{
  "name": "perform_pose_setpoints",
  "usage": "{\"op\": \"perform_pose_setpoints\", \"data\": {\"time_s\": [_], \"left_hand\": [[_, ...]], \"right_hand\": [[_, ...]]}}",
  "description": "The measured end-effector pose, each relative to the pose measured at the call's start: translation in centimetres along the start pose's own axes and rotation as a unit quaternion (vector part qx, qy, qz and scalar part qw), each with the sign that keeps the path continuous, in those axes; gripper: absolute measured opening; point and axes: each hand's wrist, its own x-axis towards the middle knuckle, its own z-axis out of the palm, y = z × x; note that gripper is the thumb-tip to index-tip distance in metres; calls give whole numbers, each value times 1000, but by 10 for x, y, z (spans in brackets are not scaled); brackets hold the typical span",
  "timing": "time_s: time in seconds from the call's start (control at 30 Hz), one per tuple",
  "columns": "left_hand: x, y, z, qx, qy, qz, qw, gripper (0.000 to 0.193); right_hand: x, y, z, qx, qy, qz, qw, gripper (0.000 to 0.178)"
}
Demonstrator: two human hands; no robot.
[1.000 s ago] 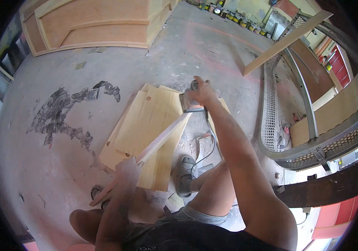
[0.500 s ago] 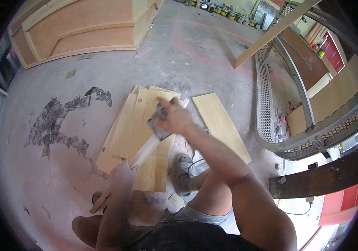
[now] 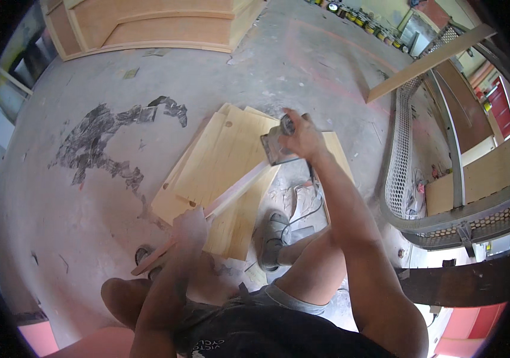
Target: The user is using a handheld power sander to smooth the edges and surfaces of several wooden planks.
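Note:
My right hand (image 3: 304, 142) grips a small power sander (image 3: 274, 151) with a flat square base. The sander sits over the far end of a long, narrow wooden strip (image 3: 240, 186) and covers that end. My left hand (image 3: 189, 230) is closed around the strip nearer to my body. The strip's near end (image 3: 147, 262) slants down to the left past my left wrist. Beneath the strip lies a loose stack of pale wooden boards (image 3: 222, 158) on the floor. A cord trails from below the sander.
Another pale board (image 3: 338, 156) lies right of the stack, partly behind my right forearm. My sandaled foot (image 3: 274, 235) stands beside the boards. A perforated metal frame (image 3: 399, 179) curves along the right. A large wooden cabinet-like piece (image 3: 171, 34) stands far left; several cans (image 3: 359, 21) line the back.
My right hand has slid the sander away from me and to the right, from the strip's middle to its far end. My left hand still grips the strip. The view has shifted slightly.

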Motion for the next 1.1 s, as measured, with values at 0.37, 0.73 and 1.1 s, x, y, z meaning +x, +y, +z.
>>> {"op": "perform_pose_setpoints", "data": {"time_s": [0.37,0.73,1.1], "left_hand": [[-1,-3,20,-13,45,76,996,33],[-31,-52,13,-49,-7,78,996,33],[-22,-37,25,-139,47,31,989,39]], "right_hand": [[-113,-154,35,34,-74,-25,996,75],[-40,-67,10,24,-18,76,997,77],[-44,9,-47,186,224,193,937,73]]}}
